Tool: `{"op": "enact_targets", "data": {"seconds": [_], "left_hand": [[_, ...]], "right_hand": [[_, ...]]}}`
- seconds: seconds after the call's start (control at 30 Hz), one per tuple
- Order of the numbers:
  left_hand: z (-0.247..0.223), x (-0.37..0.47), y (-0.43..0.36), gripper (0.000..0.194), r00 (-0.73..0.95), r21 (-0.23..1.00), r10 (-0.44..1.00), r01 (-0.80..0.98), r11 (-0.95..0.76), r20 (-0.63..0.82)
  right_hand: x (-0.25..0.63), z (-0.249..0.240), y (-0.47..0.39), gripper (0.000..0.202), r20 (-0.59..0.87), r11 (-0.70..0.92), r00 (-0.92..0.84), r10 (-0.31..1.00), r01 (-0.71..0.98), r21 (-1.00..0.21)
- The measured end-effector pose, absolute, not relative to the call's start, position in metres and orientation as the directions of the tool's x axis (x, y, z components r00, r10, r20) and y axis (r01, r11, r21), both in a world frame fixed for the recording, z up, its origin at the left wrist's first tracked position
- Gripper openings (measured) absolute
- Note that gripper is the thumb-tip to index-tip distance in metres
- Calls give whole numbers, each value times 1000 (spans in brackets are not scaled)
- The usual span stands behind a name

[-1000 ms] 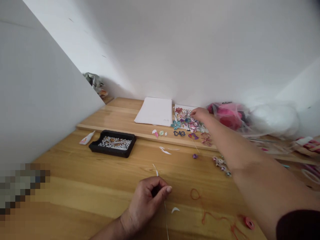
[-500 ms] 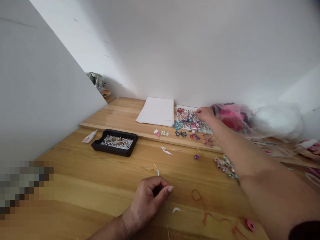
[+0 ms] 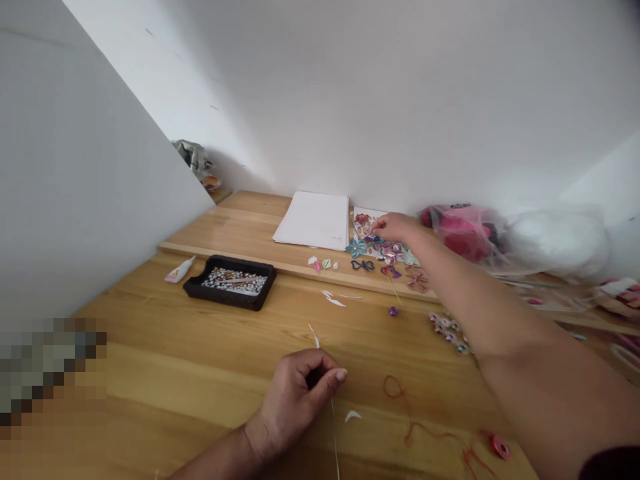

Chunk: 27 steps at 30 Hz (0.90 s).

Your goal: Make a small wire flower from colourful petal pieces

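Observation:
My left hand (image 3: pixel 303 393) is closed in a pinch above the wooden table. A thin white thread (image 3: pixel 335 427) runs down out of its fingers, and a slim white strip (image 3: pixel 315 337) sticks out beyond them. Close by lies a curved white paper piece (image 3: pixel 353 416). My right hand (image 3: pixel 397 228) reaches to the back, fingers pinched over a white sheet (image 3: pixel 373 213) covered with small coloured pieces. Whatever is between those fingertips, if anything, is too small to make out. Around it lie a teal flower (image 3: pixel 356 249), a pink flower (image 3: pixel 393 252) and a dark blue bow shape (image 3: pixel 363 265).
A black tray of beads (image 3: pixel 230 283) and a white glue tube (image 3: pixel 180 270) stand at left. White paper (image 3: pixel 315 219) lies at the back. Several thread bobbins (image 3: pixel 450 330), a red bobbin (image 3: pixel 500 447) with loose thread, and plastic bags (image 3: pixel 550 240) are at right.
My right hand has moved a little left across the white sheet, over the small coloured pieces. My left hand holds its place with the thread.

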<state>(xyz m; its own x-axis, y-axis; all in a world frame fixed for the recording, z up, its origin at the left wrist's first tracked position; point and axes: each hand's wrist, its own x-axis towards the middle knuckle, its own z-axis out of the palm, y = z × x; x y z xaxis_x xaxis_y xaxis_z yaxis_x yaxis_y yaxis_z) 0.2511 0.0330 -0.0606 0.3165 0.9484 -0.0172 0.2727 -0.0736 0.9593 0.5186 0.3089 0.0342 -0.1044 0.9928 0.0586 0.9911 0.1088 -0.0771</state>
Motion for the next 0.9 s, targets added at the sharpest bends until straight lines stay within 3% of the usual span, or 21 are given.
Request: {"op": "enact_targets", "data": {"seconds": [0.33,0.9], "left_hand": [[-61,251,33,36,315,963,949,259,-74,-12],[-58,253,34,34,307,958,952,277,-71,-18]], "right_hand": [[518,19,303,17,57,129,-128,990,992,-16],[528,13,304,17,159,128,-114,981,988,-87]]}}
